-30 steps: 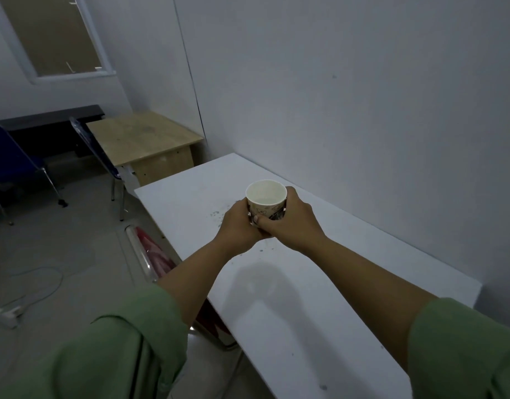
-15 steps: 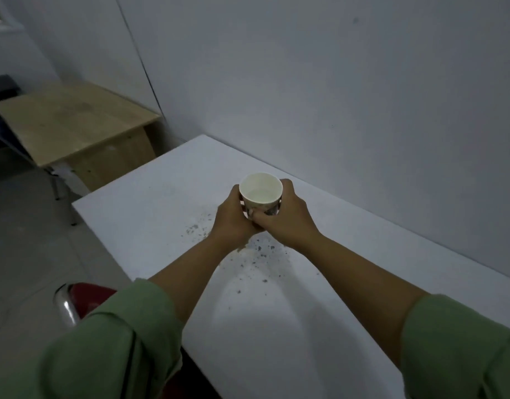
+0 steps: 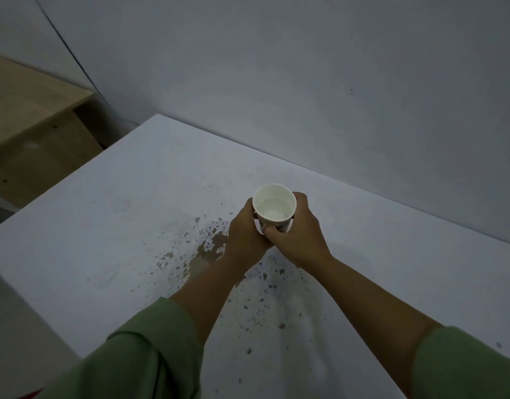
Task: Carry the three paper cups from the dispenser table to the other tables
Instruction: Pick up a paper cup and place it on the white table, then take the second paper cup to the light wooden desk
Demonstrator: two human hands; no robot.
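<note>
A white paper cup (image 3: pixel 274 207) with a printed side stands upright between both hands, over the middle of a white table (image 3: pixel 110 220). Some clear liquid shows in its bottom. My left hand (image 3: pixel 243 240) wraps the cup from the left. My right hand (image 3: pixel 301 234) wraps it from the right, fingers overlapping below the rim. Whether the cup's base touches the tabletop is hidden by the hands. Only one cup is in view.
The white table has a patch of chipped paint and dark specks (image 3: pixel 207 251) just left of my hands. A grey wall (image 3: pixel 305 82) runs along its far edge. A wooden desk (image 3: pixel 26 122) stands at the far left, past a gap.
The view has come closer and tilted down over the white table. The cup, held in both hands throughout, has come lower, close to the tabletop. The chairs and floor have left the view.
</note>
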